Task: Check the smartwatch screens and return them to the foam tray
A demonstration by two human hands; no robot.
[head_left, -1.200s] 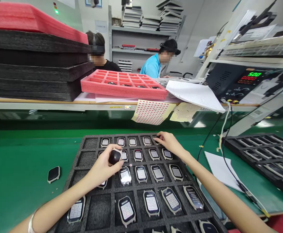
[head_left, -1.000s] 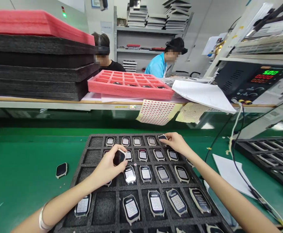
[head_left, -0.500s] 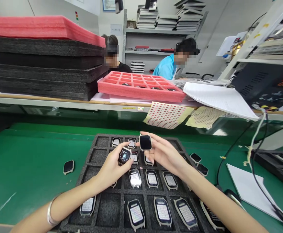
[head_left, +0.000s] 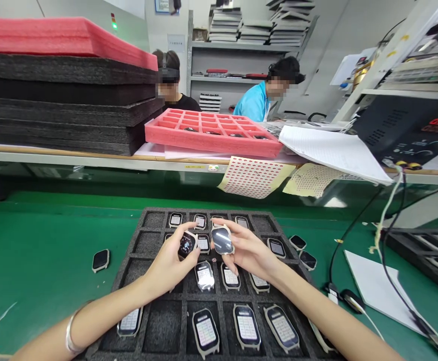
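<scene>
My left hand [head_left: 172, 258] is closed around a smartwatch [head_left: 187, 244] whose dark screen shows a lit watch face. Beside it, my right hand [head_left: 249, 248] grips a second smartwatch [head_left: 222, 239] by its edges; its blank screen reflects the light. Both hands are over a black foam tray [head_left: 161, 327] divided into compartments. Several watches with lit white screens lie in the tray, among them one watch [head_left: 246, 327] in the front row and one watch [head_left: 205, 276] just below my hands. Some compartments are partly hidden by my hands and forearms.
A dark-screened watch [head_left: 100, 260] lies on the green mat left of the tray; two more lie at its right. Cables [head_left: 334, 260] and white sheets [head_left: 382, 288] are on the right. A red foam tray [head_left: 211, 141] and stacked black foam [head_left: 53, 110] stand on the shelf. Two people sit beyond.
My right hand has lowered its watch and tilted it, so the screen now catches the light. My left hand still holds its watch in nearly the same place. The view has shifted slightly.
</scene>
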